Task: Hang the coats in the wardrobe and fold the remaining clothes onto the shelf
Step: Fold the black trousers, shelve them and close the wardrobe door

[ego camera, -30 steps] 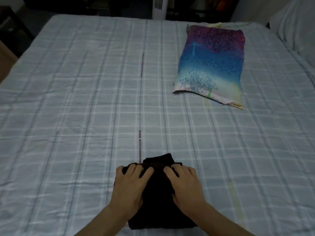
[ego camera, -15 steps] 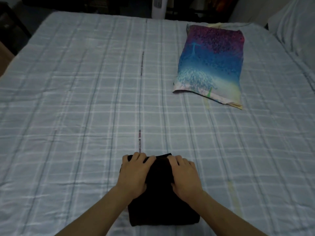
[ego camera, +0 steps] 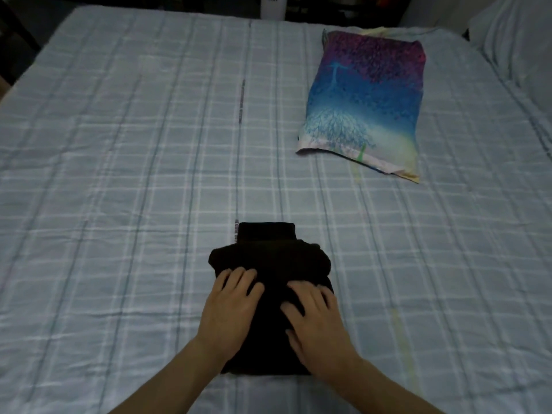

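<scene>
A black garment point(ego camera: 270, 258) lies folded into a compact block on the bed point(ego camera: 119, 174), near its front edge. My left hand point(ego camera: 230, 306) rests on the garment's left side with fingers spread and fairly straight. My right hand point(ego camera: 313, 315) presses on its right side, fingers laid flat on the cloth. The garment's far end sticks out beyond my fingertips as a narrower flap. No wardrobe, hanger or shelf is in view.
A pillow point(ego camera: 364, 100) with a purple, blue and pale tree print lies at the far right of the bed. A white bundle of bedding point(ego camera: 519, 40) rises at the right edge. A white appliance point(ego camera: 273, 6) stands behind the bed's far edge.
Both hands have slid back toward me along the garment, uncovering its far end. The garment's far part now shows as a rounded fold with a flap beyond it.
</scene>
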Demonstrator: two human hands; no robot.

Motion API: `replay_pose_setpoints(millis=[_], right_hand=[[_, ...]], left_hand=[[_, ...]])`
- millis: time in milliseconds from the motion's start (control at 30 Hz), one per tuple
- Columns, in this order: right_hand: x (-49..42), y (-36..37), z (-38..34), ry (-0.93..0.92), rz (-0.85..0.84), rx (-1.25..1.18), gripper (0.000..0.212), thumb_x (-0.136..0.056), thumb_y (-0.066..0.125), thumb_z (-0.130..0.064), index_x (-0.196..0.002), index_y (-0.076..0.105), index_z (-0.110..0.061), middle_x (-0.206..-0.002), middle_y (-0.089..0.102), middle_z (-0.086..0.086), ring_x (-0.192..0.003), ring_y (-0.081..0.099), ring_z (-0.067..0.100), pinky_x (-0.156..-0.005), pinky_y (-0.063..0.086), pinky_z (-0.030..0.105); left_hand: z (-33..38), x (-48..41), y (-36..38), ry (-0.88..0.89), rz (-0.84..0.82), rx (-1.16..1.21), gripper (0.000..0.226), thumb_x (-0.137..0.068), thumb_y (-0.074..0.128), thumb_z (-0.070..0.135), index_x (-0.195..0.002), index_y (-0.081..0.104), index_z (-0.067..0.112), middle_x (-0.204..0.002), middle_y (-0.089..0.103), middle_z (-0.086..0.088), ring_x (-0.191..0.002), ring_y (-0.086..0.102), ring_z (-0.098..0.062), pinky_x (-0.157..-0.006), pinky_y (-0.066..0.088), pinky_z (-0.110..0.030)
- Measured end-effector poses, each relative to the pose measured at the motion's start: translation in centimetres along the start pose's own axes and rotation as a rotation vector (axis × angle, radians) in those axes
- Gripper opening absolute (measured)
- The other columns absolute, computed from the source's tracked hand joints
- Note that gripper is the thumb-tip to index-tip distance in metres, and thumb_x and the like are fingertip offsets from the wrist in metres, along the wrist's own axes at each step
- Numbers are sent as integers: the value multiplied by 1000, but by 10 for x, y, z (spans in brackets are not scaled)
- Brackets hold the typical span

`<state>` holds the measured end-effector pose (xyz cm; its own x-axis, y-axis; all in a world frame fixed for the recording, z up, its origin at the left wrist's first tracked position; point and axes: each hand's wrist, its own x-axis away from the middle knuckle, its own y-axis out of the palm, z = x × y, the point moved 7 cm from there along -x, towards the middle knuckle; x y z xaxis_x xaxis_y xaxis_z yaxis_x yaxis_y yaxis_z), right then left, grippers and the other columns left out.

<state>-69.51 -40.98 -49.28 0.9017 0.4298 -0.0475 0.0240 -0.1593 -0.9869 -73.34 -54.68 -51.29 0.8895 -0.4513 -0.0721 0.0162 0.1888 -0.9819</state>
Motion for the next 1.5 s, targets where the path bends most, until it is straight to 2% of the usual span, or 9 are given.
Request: replay_pose_setpoints(millis=[67,167,300,467,567,867,1000,1233,1500], right_hand=[[26,12,-7,2,-133,3,61,-58,81,-50,-110,63,-26,-135,46,8,-124,54,29,-102,43,51],[53,41,-8,73,-355,24,102,-34,81,-70,-123,56,-26,-139,49,13,-130,49,34,-104,42,54],[63,69,-5,121,-505,77,137,-26,89,-60,-143,32,-17,-157,26,19,-146,22,40,-115,12,60],[60,85,1,173,-454,119,136,-40,95,-39,-149,18,-16,-161,13,20,-150,7,40,-117,2,59],[48,89,7,194,-304,89,113,-49,92,-20,-145,32,-16,-154,34,20,-146,25,38,-115,21,60],[35,95,24,143,-188,39,97,-46,92,-29,-132,48,-19,-133,59,13,-125,55,32,-101,46,50],[21,53,22,142,-156,12,101,-30,91,-24,-124,53,-20,-119,65,9,-111,63,29,-92,51,48],[0,-41,-6,110,-39,68,76,-51,88,-28,-119,54,-23,-113,65,4,-105,64,27,-88,52,48],[-11,-167,-71,-2,97,128,81,-46,89,-30,-118,54,-23,-112,66,2,-103,64,26,-84,52,47]], left_hand=[[4,11,-4,-18,-20,8,38,-85,48,23,-117,68,15,-132,60,-10,-125,53,-30,-112,29,-47],[17,37,-8,-46,-106,53,53,-85,56,36,-132,58,13,-141,52,-11,-127,50,-30,-112,33,-47],[39,76,11,-15,-214,79,86,-63,76,57,-135,52,18,-141,47,-13,-125,52,-33,-109,37,-48],[45,88,58,-15,-357,-64,138,-38,91,56,-155,27,16,-162,12,-26,-150,11,-43,-116,10,-63],[38,71,73,-28,-315,-85,133,-45,96,38,-154,24,13,-160,9,-30,-148,14,-46,-115,19,-65],[29,46,74,58,-212,-116,97,-50,91,20,-137,51,12,-145,44,-28,-132,46,-45,-102,44,-60],[28,28,32,76,-179,-96,87,-42,93,18,-124,62,14,-135,56,-23,-118,58,-41,-88,52,-53],[21,18,-59,91,-91,-129,74,-46,93,22,-114,63,17,-128,61,-18,-110,60,-39,-76,54,-47],[18,52,-196,39,49,-200,70,-50,93,25,-114,64,15,-128,61,-17,-110,60,-39,-75,54,-47]])
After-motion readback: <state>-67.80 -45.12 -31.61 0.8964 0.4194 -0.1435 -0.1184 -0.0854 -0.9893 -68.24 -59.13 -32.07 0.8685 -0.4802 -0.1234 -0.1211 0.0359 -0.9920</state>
